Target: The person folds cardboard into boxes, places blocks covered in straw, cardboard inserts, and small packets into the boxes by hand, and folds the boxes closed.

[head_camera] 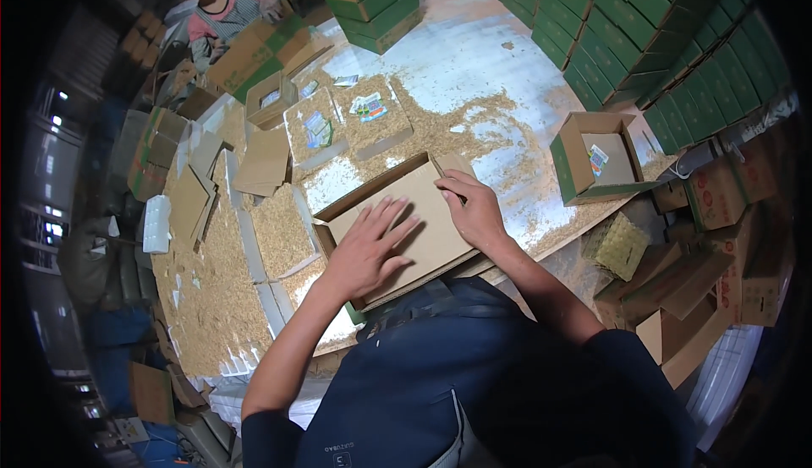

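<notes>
A shallow cardboard box (374, 189) with a green outer edge lies before me at the table's front edge. A plain brown cardboard sheet (422, 240) covers most of its inside. My left hand (371, 249) rests on this sheet, palm down and fingers spread. At the box's right end, my right hand (472, 205) has its thumb and fingers around an upright cardboard edge. Whether that edge belongs to the sheet or to a box flap, I cannot tell. Beneath the sheet, the contents are hidden.
An open green-and-brown box (574, 157) holding a printed card (597, 160) stands to the right. Green boxes (590, 37) are stacked behind it. Husk-like bedding (209, 297) and leaflets (369, 108) cover the left side. A person (235, 8) handles a carton (254, 56) at the far left.
</notes>
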Motion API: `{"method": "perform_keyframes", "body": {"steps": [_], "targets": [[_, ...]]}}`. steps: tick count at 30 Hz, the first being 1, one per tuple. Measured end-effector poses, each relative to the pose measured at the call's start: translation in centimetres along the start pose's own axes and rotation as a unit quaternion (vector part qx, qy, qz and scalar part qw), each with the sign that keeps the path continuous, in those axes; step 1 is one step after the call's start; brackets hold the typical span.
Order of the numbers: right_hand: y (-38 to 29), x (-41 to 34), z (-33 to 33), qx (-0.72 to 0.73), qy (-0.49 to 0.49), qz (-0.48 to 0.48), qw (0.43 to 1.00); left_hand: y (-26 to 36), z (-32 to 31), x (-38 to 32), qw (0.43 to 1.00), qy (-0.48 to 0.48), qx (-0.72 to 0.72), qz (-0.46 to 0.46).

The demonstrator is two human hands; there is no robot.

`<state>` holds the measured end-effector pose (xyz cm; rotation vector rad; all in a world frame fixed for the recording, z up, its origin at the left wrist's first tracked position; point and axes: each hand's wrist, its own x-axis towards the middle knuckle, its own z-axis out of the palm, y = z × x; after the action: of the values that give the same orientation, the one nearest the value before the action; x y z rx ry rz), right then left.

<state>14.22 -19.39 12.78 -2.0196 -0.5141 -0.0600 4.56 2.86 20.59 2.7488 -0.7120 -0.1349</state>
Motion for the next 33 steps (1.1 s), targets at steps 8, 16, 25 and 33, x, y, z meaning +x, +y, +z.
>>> {"method": "perform_keyframes", "body": {"steps": [8,16,25,33], "targets": [[1.6,-0.2,0.5,0.160,0.026,0.085,0.983,-1.4,5.7,6.0,0.994,-0.017,0.052,0.097],[-1.0,0.5,-1.2,0.039,-0.025,0.119,0.992,-2.2,9.7,5.5,0.991,-0.083,0.097,0.040],[2.4,0.3,-1.5,0.363,-0.123,0.215,0.898,-2.9,4.7,2.1,0.992,-0.109,-0.057,-0.043],[5.2,-2.0,2.1,0.185,-0.219,0.209,0.935,-6.5,6.6,-9.7,0.639,0.286,-0.564,-0.438]]}}
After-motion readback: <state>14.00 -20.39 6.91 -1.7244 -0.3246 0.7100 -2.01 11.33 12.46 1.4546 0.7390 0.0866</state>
